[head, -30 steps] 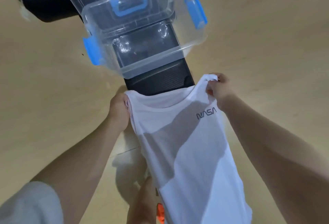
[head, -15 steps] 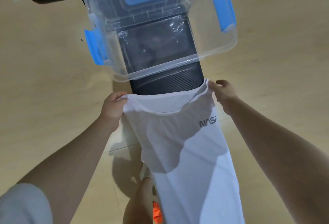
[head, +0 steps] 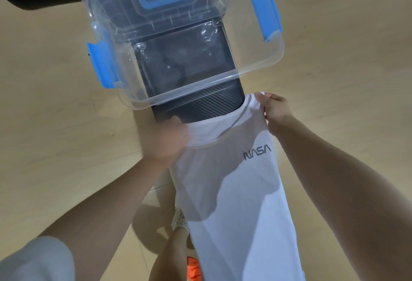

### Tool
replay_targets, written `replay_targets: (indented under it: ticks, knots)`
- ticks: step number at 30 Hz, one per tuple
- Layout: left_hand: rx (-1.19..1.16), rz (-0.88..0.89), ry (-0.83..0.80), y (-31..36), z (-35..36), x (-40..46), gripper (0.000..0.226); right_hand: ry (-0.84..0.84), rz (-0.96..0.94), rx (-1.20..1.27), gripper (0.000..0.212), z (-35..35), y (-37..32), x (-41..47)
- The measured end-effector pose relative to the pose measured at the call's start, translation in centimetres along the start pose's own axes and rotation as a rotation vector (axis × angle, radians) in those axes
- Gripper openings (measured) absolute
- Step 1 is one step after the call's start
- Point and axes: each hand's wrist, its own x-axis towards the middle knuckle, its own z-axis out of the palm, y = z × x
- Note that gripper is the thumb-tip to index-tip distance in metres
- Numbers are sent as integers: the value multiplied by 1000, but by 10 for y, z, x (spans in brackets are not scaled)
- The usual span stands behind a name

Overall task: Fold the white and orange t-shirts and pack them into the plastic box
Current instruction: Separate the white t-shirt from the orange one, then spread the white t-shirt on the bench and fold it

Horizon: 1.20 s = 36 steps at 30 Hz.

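So right now the left hand (head: 166, 140) is gripping the white t-shirt (head: 240, 202) at its left shoulder, fingers curled round the fabric next to the collar. It's a bit motion-blurred, so I can't say exactly how the fingers are sitting. The shirt is hanging down in the air in front of the person, NASA logo (head: 256, 152) facing up at the camera, not lying on anything. The right hand (head: 274, 109) is pinching the other shoulder, so the two hands are well apart with the shirt stretched between them.

Just beyond the hands, the plastic box (head: 225, 81) is sitting open on a narrow black stand (head: 200, 105), overhanging its edges on both sides, nothing inside it as far as I can see. A bit of the orange t-shirt (head: 193, 269) is peeking out at the bottom, down near the person's leg.

My guess: this is the very start of folding the white one, still at the hold-it-up-and-straighten stage. The next move probably calls for somewhere flat to lay it, or an in-air fold bringing the two shoulders together.
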Motion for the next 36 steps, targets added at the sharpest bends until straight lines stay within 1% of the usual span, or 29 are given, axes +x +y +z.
replay_targets:
  ticks: [3,4,5,6,8,9,11,12,13,14,15,16,17,19,21,23,26,28,29,31,33,36]
  knots:
    - [104,-28,16,1,0,9,16,28,-92,22,17,5,-7,7]
    - [141,-45,36,1,0,11,15,35,-123,11,14,6,-8,9]
    - [164,-67,54,3,-2,12,13,30,-151,-41,7,8,-7,8]
    - [177,-81,65,6,-3,10,11,33,-189,-144,10,8,-3,5]
    - [206,-22,96,12,-3,5,7,61,-268,-441,37,2,17,-9]
    - [221,51,106,16,-1,2,14,94,-321,-554,44,-4,31,-23]
    - [243,258,97,28,10,-8,26,137,-468,-681,50,-16,66,-58]
    - [252,372,51,33,18,-14,34,125,-546,-749,53,-19,88,-76]
    - [275,467,-33,39,25,-21,44,100,-610,-836,56,-21,113,-94]
    - [328,523,-131,42,33,-28,54,65,-652,-920,59,-21,137,-111]
    - [410,536,-208,43,40,-34,62,27,-655,-981,61,-19,159,-126]
    - [489,521,-250,45,44,-39,68,1,-642,-1027,61,-17,179,-137]
    - [548,491,-270,45,48,-43,74,-10,-612,-1073,62,-16,198,-147]
    - [617,454,-291,45,55,-47,83,21,-544,-1142,61,-25,231,-157]
    - [595,417,-333,48,56,-48,93,51,-452,-1131,60,-46,257,-162]
    - [562,367,-350,58,52,-49,97,84,-327,-1119,63,-75,279,-172]
    - [627,288,-404,76,45,-54,95,69,-64,-1058,78,-114,304,-193]
    - [687,282,-407,93,45,-64,87,50,71,-990,77,-134,316,-209]
    - [709,325,-414,104,48,-72,82,32,97,-961,73,-142,322,-217]
    - [727,481,-466,129,62,-98,72,19,81,-879,70,-157,336,-235]
    - [726,644,-543,158,86,-131,66,66,58,-739,70,-175,354,-252]
    - [635,809,-611,202,136,-178,68,156,82,-448,59,-202,388,-261]
